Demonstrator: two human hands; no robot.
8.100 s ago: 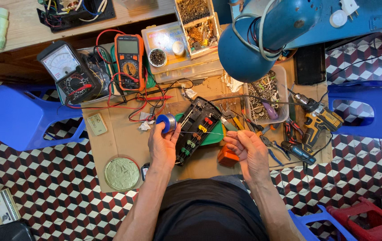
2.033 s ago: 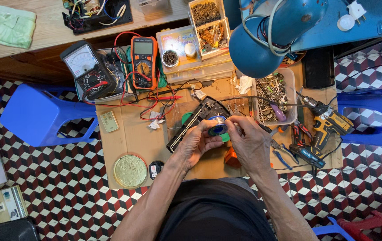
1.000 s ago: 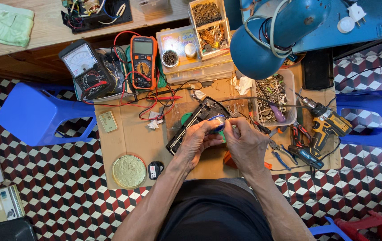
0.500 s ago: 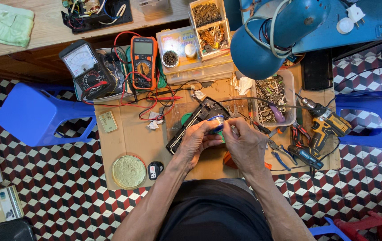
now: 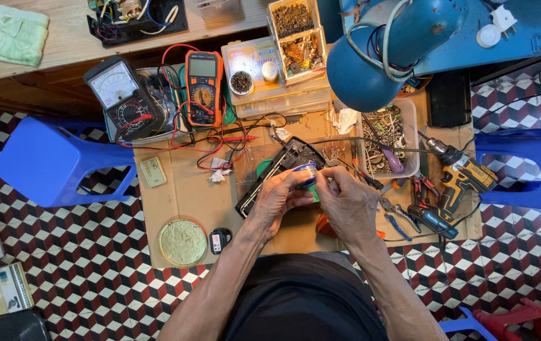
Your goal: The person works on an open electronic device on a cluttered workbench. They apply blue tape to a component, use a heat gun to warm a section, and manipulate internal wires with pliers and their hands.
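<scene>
— Checkered floor, low cardboard-topped bench (image 5: 182,189) crowded with gear; blue lamp (image 5: 378,57) hanging over it, two meters (image 5: 157,95) at the back. What's in the hands?

— From the head camera, the only view: a small blue roll of tape (image 5: 306,172), held just above the black circuit board (image 5: 280,173) at the bench's middle; left hand (image 5: 277,199) has its fingers closed round the roll; right hand (image 5: 349,205) pinches at its edge with thumb and fingertips, though what exactly it nips I can't tell.

— How would it handle?

— Light, I'd judge, and stiff enough at the core; best gripped by the flat sides, leaving the rim free; the loose end would be thin and sticky, apt to fold on itself. The board under it looks fragile; a drill (image 5: 463,180) and pliers (image 5: 403,215) lie to the right, well apart.
</scene>
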